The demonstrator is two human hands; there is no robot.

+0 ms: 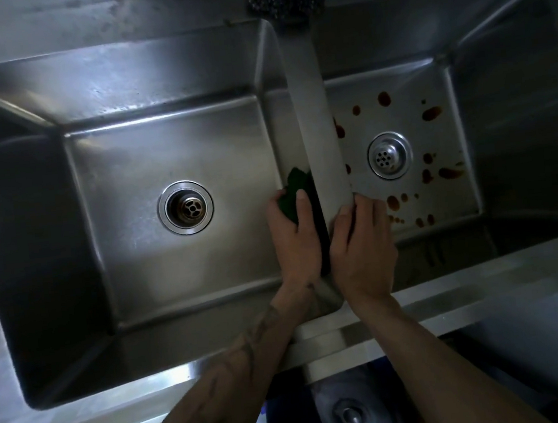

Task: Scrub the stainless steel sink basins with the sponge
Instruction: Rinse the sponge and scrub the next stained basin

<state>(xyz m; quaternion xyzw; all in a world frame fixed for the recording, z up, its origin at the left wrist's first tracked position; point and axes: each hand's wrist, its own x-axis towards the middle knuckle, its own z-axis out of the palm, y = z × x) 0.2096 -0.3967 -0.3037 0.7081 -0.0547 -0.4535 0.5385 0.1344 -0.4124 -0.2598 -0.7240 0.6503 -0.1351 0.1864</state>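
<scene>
Two hands at sink divider [311, 104]. Clamped between thumb and fingers of left hand [294, 240]: green sponge [297, 188], projecting past fingertips, pressed against divider face in left basin [167, 147]. Right hand [361, 251] curled over divider rim, thumb on top, fingers down on right basin [436, 146] side, near brown stains [432, 113].
</scene>
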